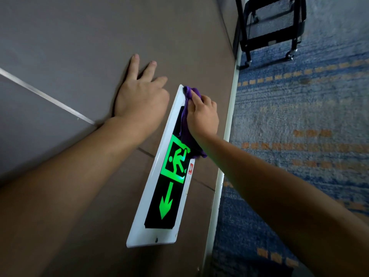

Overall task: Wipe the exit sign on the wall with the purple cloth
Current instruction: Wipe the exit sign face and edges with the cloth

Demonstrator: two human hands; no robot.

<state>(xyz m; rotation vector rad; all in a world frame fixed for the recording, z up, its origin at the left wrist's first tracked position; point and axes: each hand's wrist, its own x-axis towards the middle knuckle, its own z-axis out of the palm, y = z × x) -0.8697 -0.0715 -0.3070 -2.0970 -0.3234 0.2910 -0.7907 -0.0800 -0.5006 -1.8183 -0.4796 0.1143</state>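
Observation:
The exit sign is a long white-framed panel low on the brown wall, with a black face, a lit green running figure and a green arrow. My right hand presses the purple cloth against the far end of the sign; the cloth hangs down past my wrist over part of the black face. My left hand lies flat on the wall just beside the sign's far end, fingers spread, holding nothing.
A white skirting strip runs along the base of the wall. Blue carpet with orange dashes covers the floor. A black mesh cart on wheels stands against the wall further along.

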